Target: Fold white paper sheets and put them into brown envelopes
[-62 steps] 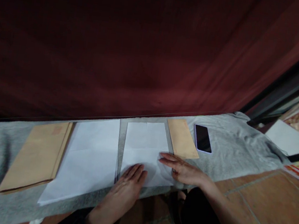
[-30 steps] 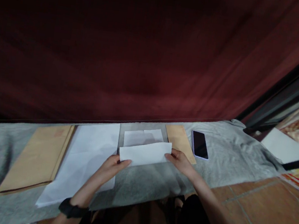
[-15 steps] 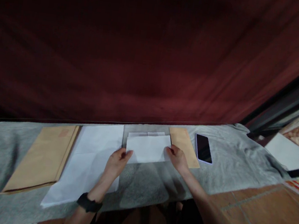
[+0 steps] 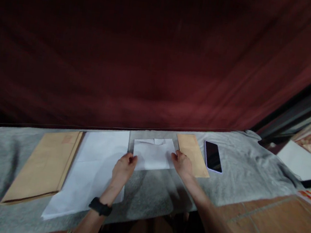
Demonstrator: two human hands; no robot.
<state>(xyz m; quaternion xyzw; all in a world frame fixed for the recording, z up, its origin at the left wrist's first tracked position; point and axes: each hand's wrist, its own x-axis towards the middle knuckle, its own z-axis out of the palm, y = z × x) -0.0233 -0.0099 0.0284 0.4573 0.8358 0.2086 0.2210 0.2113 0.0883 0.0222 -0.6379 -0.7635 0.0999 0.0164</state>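
A folded sheet of white paper [image 4: 154, 157] lies near the middle of the cloth, with a small raised flap along its far edge. My left hand [image 4: 124, 169] is closed at its left edge, thumb and fingers pinched together. At the right edge my right hand [image 4: 182, 164] pinches the same sheet. Just right of it lies a flat brown paper envelope [image 4: 193, 154], partly behind my right hand. Left of the folded sheet is a stack of larger white paper [image 4: 87, 176], which my left forearm partly covers.
Large brown envelopes [image 4: 42, 166] lie stacked at the left. A smartphone [image 4: 213, 156] rests right of the small envelope. Grey cloth [image 4: 247, 159] covers the narrow table, with a dark red curtain [image 4: 161, 75] behind it. Tiled floor [image 4: 267, 223] shows at the lower right.
The upper layer of the folded paper has come down toward me, and more of the layer with the flap shows. Both hands remain at the side edges.
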